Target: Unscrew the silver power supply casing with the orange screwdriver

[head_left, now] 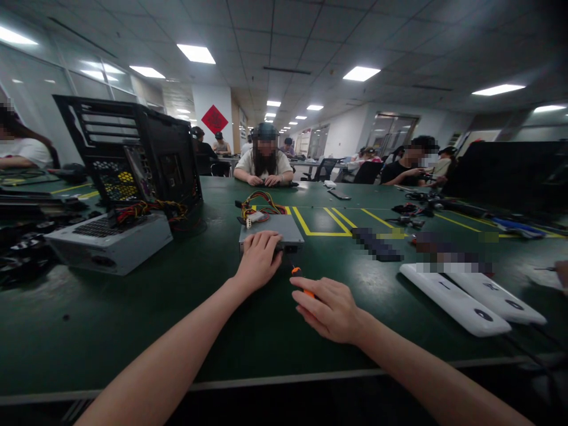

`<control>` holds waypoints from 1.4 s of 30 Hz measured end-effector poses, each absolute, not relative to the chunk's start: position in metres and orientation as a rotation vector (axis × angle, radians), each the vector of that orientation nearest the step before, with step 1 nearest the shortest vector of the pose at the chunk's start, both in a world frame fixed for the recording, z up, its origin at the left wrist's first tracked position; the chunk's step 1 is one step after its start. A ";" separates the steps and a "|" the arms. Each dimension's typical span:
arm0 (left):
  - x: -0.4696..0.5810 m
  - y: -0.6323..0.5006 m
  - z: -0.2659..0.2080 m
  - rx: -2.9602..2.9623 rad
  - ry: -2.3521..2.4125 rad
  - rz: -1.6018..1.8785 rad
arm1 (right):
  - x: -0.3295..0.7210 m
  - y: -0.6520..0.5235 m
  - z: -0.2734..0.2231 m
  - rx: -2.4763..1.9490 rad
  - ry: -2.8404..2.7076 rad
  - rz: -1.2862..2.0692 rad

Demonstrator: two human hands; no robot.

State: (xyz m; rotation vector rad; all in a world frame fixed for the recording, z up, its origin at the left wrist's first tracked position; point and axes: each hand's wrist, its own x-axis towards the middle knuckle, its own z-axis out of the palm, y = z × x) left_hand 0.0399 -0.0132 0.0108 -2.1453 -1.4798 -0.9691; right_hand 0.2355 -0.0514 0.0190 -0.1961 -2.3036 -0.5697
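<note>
- In the head view, a grey metal box (pixel 290 229) sits on the green table (pixel 248 349), in the middle of the scene, with a bundle of coloured cables (pixel 270 200) looped over its far side.
- The left hand (pixel 261 258) lies on the box's near left part, fingers spread across the top edge and the thumb by the near face; whether it grips or merely rests, I cannot tell.
- The right hand (pixel 329 307), nearer and to the right, has its fingers closed around a screwdriver (pixel 308 293) with an orange and black handle.
- The screwdriver's shaft points away towards the box's near face; whether the tip touches, I cannot tell.
- To the left stands a black computer case (pixel 171 157), with a second grey box (pixel 133 244) nearer, just beside it.
- To the right lie two white devices (pixel 452 300) side by side; a blurred dark object (pixel 377 245) lies farther off.
- At the table's far side sits a person (pixel 266 163), both hands on the tabletop.
</note>
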 end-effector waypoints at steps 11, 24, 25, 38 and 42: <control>0.039 -0.013 0.012 -2.154 -1.468 -0.961 | 0.230 -0.050 0.014 -0.075 -2.396 -0.492; 0.039 -0.013 0.011 -2.163 -1.463 -0.965 | 0.233 -0.052 0.017 -0.103 -2.410 -0.546; 0.039 -0.013 0.011 -2.159 -1.463 -0.958 | 0.233 -0.051 0.017 -0.095 -2.377 -0.543; 0.037 -0.021 0.010 -2.333 -1.030 -0.830 | 0.238 -0.047 0.015 -0.143 -2.355 -0.418; 0.033 -0.017 0.008 -2.353 -0.867 -0.915 | 0.237 -0.046 0.015 -0.117 -2.318 -0.456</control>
